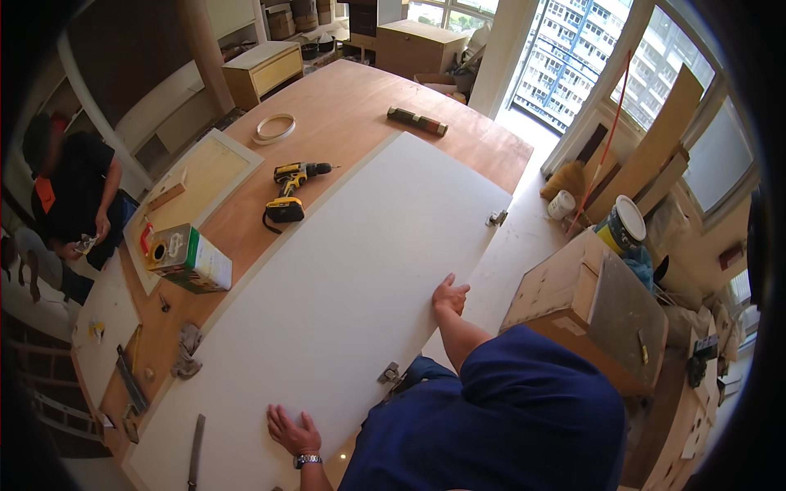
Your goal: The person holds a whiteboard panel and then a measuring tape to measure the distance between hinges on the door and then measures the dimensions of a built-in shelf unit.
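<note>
A long white door panel lies flat across the wooden table, with metal hinges on its near right edge: one hinge toward the far corner, another hinge close to my body. My left hand rests palm down on the panel with fingers spread, a metal watch on its wrist. Beside it lies a dark flat file-like strip. At the panel's right edge is my right hand, thumb over the top face and fingers bent over the edge, partly hidden.
Beyond the panel lie a yellow-black cordless drill, a tape roll, a dark tube, a metal can and a grey rag. A person stands left of the table. A wooden cabinet stands at right.
</note>
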Available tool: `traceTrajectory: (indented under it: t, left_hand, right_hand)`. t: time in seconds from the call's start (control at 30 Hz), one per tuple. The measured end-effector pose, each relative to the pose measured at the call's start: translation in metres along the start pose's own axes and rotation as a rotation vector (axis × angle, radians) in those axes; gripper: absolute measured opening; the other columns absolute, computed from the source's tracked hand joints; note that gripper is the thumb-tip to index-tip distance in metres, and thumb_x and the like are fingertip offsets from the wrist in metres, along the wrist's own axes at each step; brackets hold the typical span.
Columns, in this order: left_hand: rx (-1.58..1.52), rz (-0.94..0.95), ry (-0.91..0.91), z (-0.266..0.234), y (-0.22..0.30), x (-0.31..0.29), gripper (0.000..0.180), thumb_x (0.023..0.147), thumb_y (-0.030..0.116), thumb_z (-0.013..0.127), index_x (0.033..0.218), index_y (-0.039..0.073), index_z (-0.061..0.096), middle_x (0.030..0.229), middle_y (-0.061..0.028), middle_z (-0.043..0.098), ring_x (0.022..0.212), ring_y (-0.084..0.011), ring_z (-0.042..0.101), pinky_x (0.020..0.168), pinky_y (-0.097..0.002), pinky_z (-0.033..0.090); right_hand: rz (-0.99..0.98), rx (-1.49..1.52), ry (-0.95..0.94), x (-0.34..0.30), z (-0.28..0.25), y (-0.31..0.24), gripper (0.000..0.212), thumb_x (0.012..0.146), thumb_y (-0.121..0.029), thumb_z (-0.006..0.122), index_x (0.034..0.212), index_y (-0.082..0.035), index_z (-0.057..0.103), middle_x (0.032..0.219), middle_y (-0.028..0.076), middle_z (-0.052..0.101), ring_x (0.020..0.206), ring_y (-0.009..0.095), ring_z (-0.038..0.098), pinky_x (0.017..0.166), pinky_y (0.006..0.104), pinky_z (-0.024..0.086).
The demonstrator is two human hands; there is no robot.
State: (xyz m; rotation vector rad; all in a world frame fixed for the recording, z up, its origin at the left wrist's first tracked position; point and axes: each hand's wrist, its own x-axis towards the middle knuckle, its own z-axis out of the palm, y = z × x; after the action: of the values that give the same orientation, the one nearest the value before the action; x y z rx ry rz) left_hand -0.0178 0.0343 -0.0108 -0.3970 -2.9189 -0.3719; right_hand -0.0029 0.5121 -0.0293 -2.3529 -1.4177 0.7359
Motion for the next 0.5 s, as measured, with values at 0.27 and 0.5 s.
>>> traceTrajectory:
  t: [0.27, 0.5]
  left_hand:
    - [-0.005, -0.008, -0.014, 0.0008, 0.0018, 0.0002, 0.058, 0.082, 0.03, 0.06, 0.13, 0.001, 0.043, 0.142, -0.0173, 0.04, 0.132, -0.0357, 0.035, 0.107, -0.0521, 0.025]
    - [0.013, 0.014, -0.013, 0.0043, 0.0014, 0.0, 0.057, 0.083, 0.03, 0.059, 0.131, 0.002, 0.043, 0.143, -0.0175, 0.04, 0.132, -0.0356, 0.035, 0.107, -0.0516, 0.026]
  right_hand:
    - [0.02, -0.024, -0.041, -0.003, -0.009, -0.0077, 0.059, 0.091, -0.058, 0.038, 0.115, -0.004, 0.044, 0.111, 0.022, 0.062, 0.102, 0.037, 0.062, 0.086, 0.0466, 0.048]
    - [0.02, -0.006, -0.068, -0.0009, -0.0097, -0.0075, 0.059, 0.092, -0.057, 0.038, 0.117, -0.004, 0.043, 0.112, 0.022, 0.061, 0.104, 0.037, 0.061, 0.088, 0.046, 0.048]
